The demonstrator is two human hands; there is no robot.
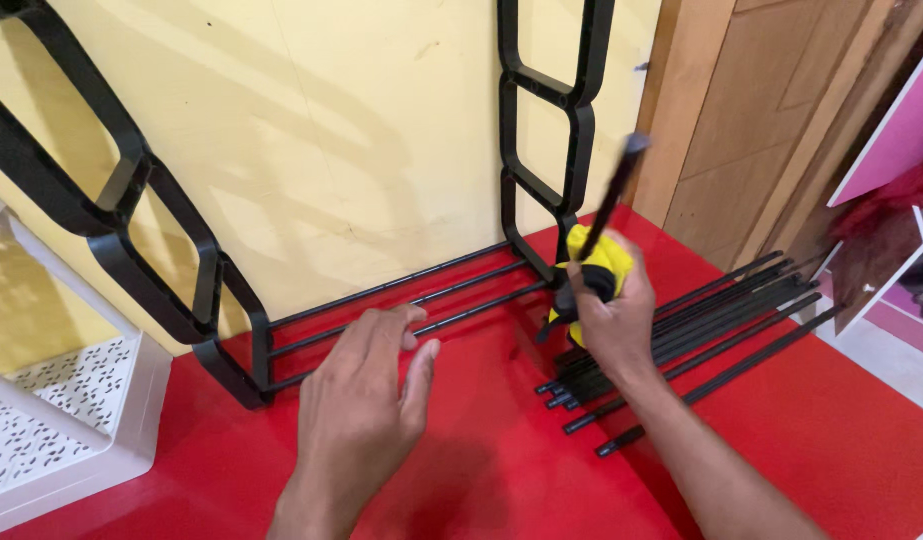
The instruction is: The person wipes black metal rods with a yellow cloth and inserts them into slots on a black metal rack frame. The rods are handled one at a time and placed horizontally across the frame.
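Note:
A black plastic rack stands against the yellow wall, with a left side frame (152,215) and a right side frame (542,130) joined at floor level by three black rods (422,295). My left hand (367,400) hovers open, palm down, with its fingertips at the nearest rod. My right hand (607,315) grips a yellow-and-black hammer-like tool (597,265) whose black handle points up toward the right frame. Beside that hand, a pile of several loose black rods (717,315) lies on the red floor.
A white perforated plastic shelf (67,410) stands at the left. A wooden door (772,110) is at the right, with a pink-and-white panel (897,130) and a dark red cloth beyond it. The red floor (502,470) spreads below my hands.

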